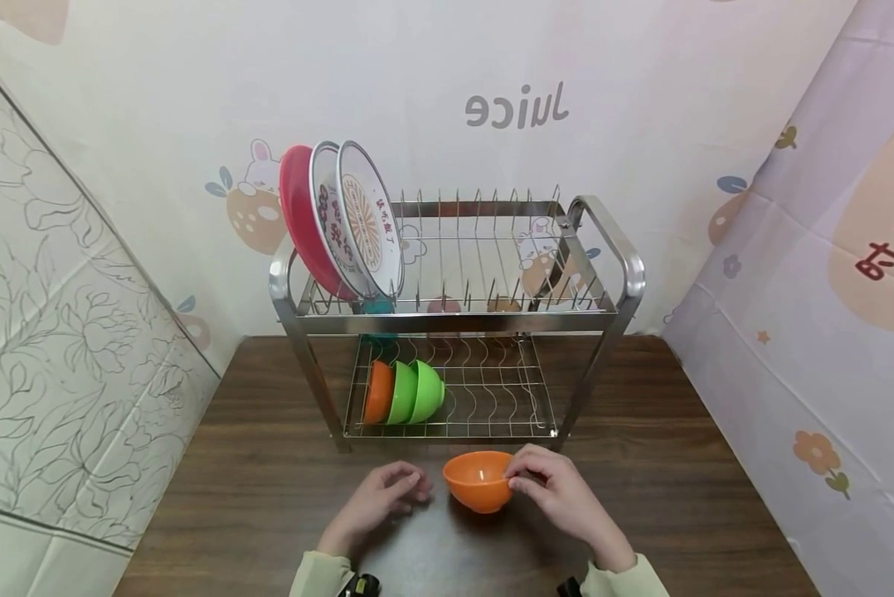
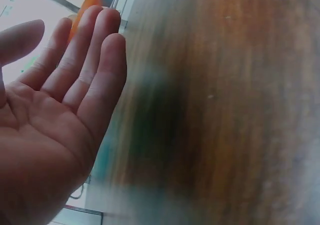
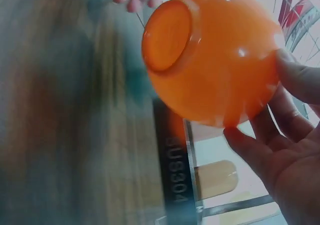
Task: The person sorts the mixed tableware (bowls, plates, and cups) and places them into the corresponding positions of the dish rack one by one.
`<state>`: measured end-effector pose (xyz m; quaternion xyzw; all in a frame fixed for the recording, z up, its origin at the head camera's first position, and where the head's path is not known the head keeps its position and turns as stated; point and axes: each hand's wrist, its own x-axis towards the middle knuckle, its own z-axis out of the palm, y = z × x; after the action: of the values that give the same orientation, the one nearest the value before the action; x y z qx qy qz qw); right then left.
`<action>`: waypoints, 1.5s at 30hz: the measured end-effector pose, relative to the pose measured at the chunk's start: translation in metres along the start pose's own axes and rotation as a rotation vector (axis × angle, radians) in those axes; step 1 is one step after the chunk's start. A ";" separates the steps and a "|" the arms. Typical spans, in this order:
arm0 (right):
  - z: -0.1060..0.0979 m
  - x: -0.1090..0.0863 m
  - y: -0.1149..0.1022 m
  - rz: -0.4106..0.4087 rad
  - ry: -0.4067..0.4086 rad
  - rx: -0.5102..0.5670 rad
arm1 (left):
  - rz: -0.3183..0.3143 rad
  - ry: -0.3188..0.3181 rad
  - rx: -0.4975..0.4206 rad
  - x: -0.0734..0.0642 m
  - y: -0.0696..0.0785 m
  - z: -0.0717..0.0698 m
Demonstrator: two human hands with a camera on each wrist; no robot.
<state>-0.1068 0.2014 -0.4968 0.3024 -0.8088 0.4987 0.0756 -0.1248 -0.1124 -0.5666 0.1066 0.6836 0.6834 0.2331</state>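
Note:
An orange bowl (image 1: pixel 478 482) is held at its right rim by my right hand (image 1: pixel 555 489), thumb and fingers pinching the edge. In the right wrist view the bowl (image 3: pixel 225 60) shows its round foot and outer side, raised off the table. My left hand (image 1: pixel 387 497) is just left of the bowl, apart from it and holding nothing; the left wrist view shows its palm (image 2: pixel 45 135) with the fingers extended. Behind the hands stands a two-tier metal dish rack (image 1: pixel 462 323). On its lower tier, an orange bowl (image 1: pixel 377 393) and two green bowls (image 1: pixel 426 393) lean on edge at the left.
A red plate (image 1: pixel 298 207) and two white patterned plates (image 1: pixel 372 220) stand upright at the left of the rack's top tier. The rack rests on a dark wooden table (image 1: pixel 253 464). Printed cloth walls (image 1: pixel 641 99) enclose the back and right side.

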 end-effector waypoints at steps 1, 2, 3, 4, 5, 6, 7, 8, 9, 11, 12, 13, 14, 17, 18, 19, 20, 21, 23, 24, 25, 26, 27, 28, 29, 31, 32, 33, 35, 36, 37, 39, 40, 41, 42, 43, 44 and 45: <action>-0.001 0.002 0.000 -0.011 0.000 -0.026 | -0.020 -0.003 -0.022 0.000 -0.002 0.000; -0.002 0.005 -0.001 -0.012 -0.003 -0.047 | -0.033 -0.006 -0.041 0.000 -0.003 0.001; -0.003 0.007 -0.002 -0.009 -0.007 -0.070 | -0.043 -0.009 -0.051 0.000 -0.005 0.001; -0.004 0.009 -0.002 -0.003 -0.012 -0.095 | -0.055 -0.010 -0.060 0.000 -0.006 0.002; -0.005 0.012 -0.003 0.003 -0.019 -0.120 | -0.064 -0.009 -0.064 0.000 -0.008 0.002; -0.006 0.014 -0.003 0.006 -0.028 -0.148 | -0.075 -0.007 -0.070 -0.001 -0.010 0.001; -0.007 0.017 -0.004 0.004 -0.034 -0.178 | -0.084 -0.003 -0.074 -0.001 -0.012 0.001; -0.007 0.020 -0.004 -0.006 -0.042 -0.209 | -0.089 0.003 -0.077 -0.001 -0.014 0.001; -0.008 0.023 -0.005 -0.023 -0.045 -0.241 | -0.097 0.012 -0.084 -0.002 -0.016 0.000; -0.010 0.030 -0.006 -0.067 -0.047 -0.298 | -0.112 0.038 -0.102 -0.002 -0.020 -0.001; -0.011 0.033 -0.006 -0.090 -0.044 -0.324 | -0.119 0.050 -0.112 -0.002 -0.022 -0.002; -0.013 0.037 -0.006 -0.109 -0.040 -0.345 | -0.125 0.063 -0.119 -0.002 -0.023 -0.002; -0.014 0.040 -0.006 -0.127 -0.038 -0.363 | -0.130 0.074 -0.124 -0.001 -0.024 -0.003; -0.017 0.050 -0.004 -0.152 -0.038 -0.414 | -0.142 0.092 -0.126 0.001 -0.026 -0.003; -0.018 0.054 -0.003 -0.156 -0.041 -0.432 | -0.145 0.093 -0.123 0.002 -0.026 -0.003; -0.018 0.057 -0.001 -0.159 -0.045 -0.448 | -0.147 0.094 -0.121 0.002 -0.027 -0.003; -0.018 0.060 0.001 -0.162 -0.052 -0.468 | -0.149 0.094 -0.121 0.003 -0.027 -0.003; -0.018 0.063 0.003 -0.168 -0.056 -0.488 | -0.150 0.094 -0.121 0.003 -0.027 -0.003; -0.017 0.069 0.006 -0.176 -0.068 -0.522 | -0.154 0.096 -0.125 0.004 -0.026 -0.002; -0.017 0.073 0.008 -0.184 -0.074 -0.540 | -0.155 0.096 -0.129 0.004 -0.026 -0.002; -0.016 0.076 0.009 -0.192 -0.080 -0.556 | -0.156 0.097 -0.131 0.005 -0.026 -0.002; -0.016 0.080 0.011 -0.202 -0.087 -0.574 | -0.157 0.098 -0.133 0.005 -0.026 -0.002; -0.016 0.084 0.013 -0.214 -0.093 -0.591 | -0.158 0.100 -0.135 0.006 -0.026 -0.002; -0.016 0.088 0.014 -0.226 -0.102 -0.608 | -0.157 0.101 -0.136 0.007 -0.026 -0.003; -0.015 0.092 0.016 -0.243 -0.108 -0.626 | -0.157 0.103 -0.137 0.007 -0.026 -0.003; -0.014 0.100 0.019 -0.285 -0.127 -0.661 | -0.155 0.107 -0.135 0.008 -0.027 -0.003; -0.013 0.103 0.021 -0.307 -0.137 -0.678 | -0.155 0.109 -0.131 0.008 -0.028 -0.003; -0.011 0.106 0.022 -0.333 -0.144 -0.693 | -0.158 0.111 -0.130 0.008 -0.028 -0.002; -0.007 0.112 0.025 -0.374 -0.158 -0.718 | -0.162 0.111 -0.126 0.008 -0.029 -0.003; -0.005 0.114 0.026 -0.393 -0.166 -0.726 | -0.164 0.112 -0.125 0.007 -0.029 -0.003; -0.002 0.117 0.027 -0.407 -0.173 -0.735 | -0.167 0.112 -0.125 0.007 -0.029 -0.003; 0.002 0.121 0.027 -0.418 -0.192 -0.755 | -0.169 0.113 -0.129 0.007 -0.028 -0.003; 0.004 0.123 0.027 -0.416 -0.204 -0.762 | -0.168 0.114 -0.130 0.007 -0.028 -0.003; 0.006 0.125 0.026 -0.413 -0.216 -0.772 | -0.169 0.114 -0.133 0.007 -0.027 -0.003; 0.008 0.127 0.026 -0.405 -0.230 -0.789 | -0.168 0.115 -0.133 0.008 -0.027 -0.003; 0.010 0.128 0.025 -0.394 -0.247 -0.809 | -0.168 0.114 -0.134 0.008 -0.026 -0.003; 0.012 0.130 0.024 -0.381 -0.263 -0.831 | -0.168 0.114 -0.135 0.009 -0.026 -0.003; 0.013 0.131 0.024 -0.370 -0.277 -0.850 | -0.166 0.113 -0.135 0.009 -0.026 -0.003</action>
<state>-0.2240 0.1433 -0.4660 0.4471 -0.8760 0.0573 0.1717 -0.1299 -0.1118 -0.5936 -0.0051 0.6545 0.7112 0.2565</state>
